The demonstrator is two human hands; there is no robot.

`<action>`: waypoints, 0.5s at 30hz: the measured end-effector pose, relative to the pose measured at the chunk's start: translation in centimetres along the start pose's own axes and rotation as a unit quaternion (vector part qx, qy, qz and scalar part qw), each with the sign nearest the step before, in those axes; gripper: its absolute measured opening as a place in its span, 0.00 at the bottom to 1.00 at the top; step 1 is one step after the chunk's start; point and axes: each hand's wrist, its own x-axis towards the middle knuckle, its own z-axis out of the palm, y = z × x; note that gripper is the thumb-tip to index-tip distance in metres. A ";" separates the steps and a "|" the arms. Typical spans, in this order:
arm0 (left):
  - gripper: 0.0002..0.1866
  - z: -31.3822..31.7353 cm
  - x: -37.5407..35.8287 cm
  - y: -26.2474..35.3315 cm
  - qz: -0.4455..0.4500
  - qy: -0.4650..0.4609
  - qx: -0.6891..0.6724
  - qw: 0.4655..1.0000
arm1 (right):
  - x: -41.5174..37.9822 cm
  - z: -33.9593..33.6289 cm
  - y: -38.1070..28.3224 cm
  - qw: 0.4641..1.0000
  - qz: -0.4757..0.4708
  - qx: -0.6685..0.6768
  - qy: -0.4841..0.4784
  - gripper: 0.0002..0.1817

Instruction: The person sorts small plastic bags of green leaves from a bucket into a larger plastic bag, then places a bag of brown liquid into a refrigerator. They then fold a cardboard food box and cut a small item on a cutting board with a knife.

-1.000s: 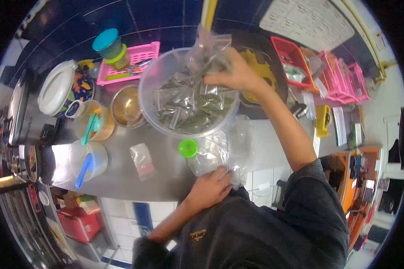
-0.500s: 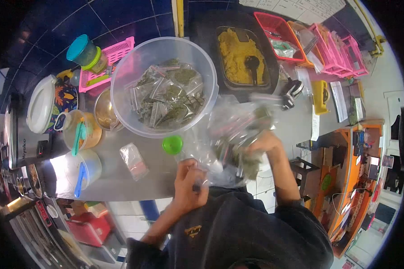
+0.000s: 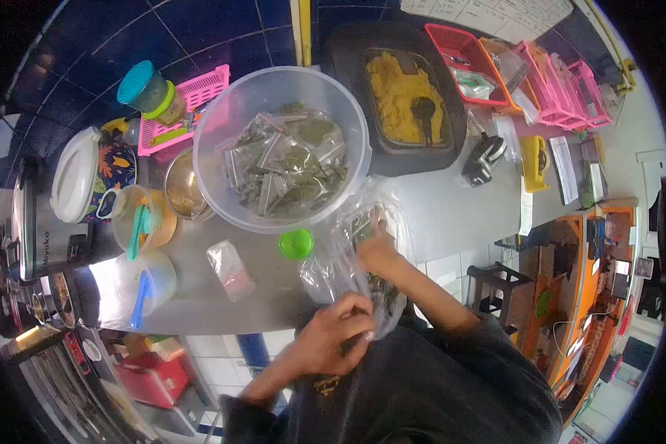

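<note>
A large clear plastic bag (image 3: 392, 203) with small packets of green leaves inside lies at the counter's front edge. My right hand (image 3: 379, 251) reaches into its opening, its fingertips hidden among the packets. At the bag's lower left side, my left hand (image 3: 338, 334) has its fingers curled together on the plastic edge. Just behind stands a big translucent tub (image 3: 207, 177) holding several zip packets of green leaves (image 3: 292, 159). A green lid (image 3: 296, 243) lies between the tub and my left hand.
A black-rimmed container of yellow food (image 3: 392, 96) sits at the back. Left are a pink basket (image 3: 207, 87), lidded jars, two tubs with spoons (image 3: 159, 270) and a stack of small bags (image 3: 230, 270). Right are red and pink baskets (image 3: 466, 63) and a yellow holder (image 3: 533, 163).
My right hand has moved left and into the bag, and the packets near it are now inside. The bag has settled lower, and my left hand has shifted right and down.
</note>
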 end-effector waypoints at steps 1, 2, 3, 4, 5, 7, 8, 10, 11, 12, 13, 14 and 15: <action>0.13 -1.3 0.0 0.5 0.002 0.003 0.001 1.000 | -0.3 -1.8 0.4 1.000 -0.002 -0.003 0.003 0.41; 0.14 -2.8 -0.2 1.2 -0.039 -0.034 0.005 0.999 | -0.9 -3.8 1.1 0.982 -0.060 0.128 -0.123 0.40; 0.14 -4.4 -0.4 1.9 -0.080 -0.070 0.008 0.994 | -1.7 -5.9 1.9 0.929 -0.118 0.252 -0.245 0.38; 0.14 -6.0 -0.5 2.7 -0.122 -0.084 0.011 0.989 | -3.2 -7.9 2.6 0.920 -0.150 0.304 -0.197 0.36; 0.14 -7.6 -0.5 3.3 -0.120 -0.078 0.015 0.990 | -4.6 -10.1 3.3 0.906 -0.182 0.354 -0.147 0.34; 0.20 -10.0 -0.3 3.8 -0.110 0.013 0.122 0.986 | -6.4 -16.3 4.9 0.912 -0.232 0.328 -0.079 0.25; 0.22 -11.1 1.1 3.5 -0.076 0.063 0.176 0.980 | -6.1 -19.8 4.8 0.910 -0.206 0.356 -0.054 0.20; 0.30 -13.8 5.8 2.0 -0.021 0.131 0.329 0.935 | -2.9 -24.3 4.3 0.902 -0.191 0.382 0.057 0.14; 0.37 -14.9 8.4 0.8 -0.001 0.149 0.426 0.892 | -0.7 -25.7 3.8 0.892 -0.203 0.376 0.144 0.13; 0.47 -15.9 10.7 -0.5 -0.042 0.114 0.454 0.883 | 1.8 -26.5 3.3 0.913 -0.217 0.298 0.173 0.14; 0.58 -16.4 12.4 -1.7 -0.083 0.078 0.479 0.870 | 4.3 -26.6 3.1 0.927 -0.229 0.218 0.201 0.14; 0.58 -16.4 13.7 -2.8 -0.082 0.083 0.482 0.868 | 7.7 -24.7 3.4 0.947 -0.228 0.120 0.193 0.22; 0.66 -16.3 15.0 -3.8 -0.184 -0.007 0.540 0.821 | 10.5 -22.7 3.4 0.957 -0.223 0.020 0.183 0.30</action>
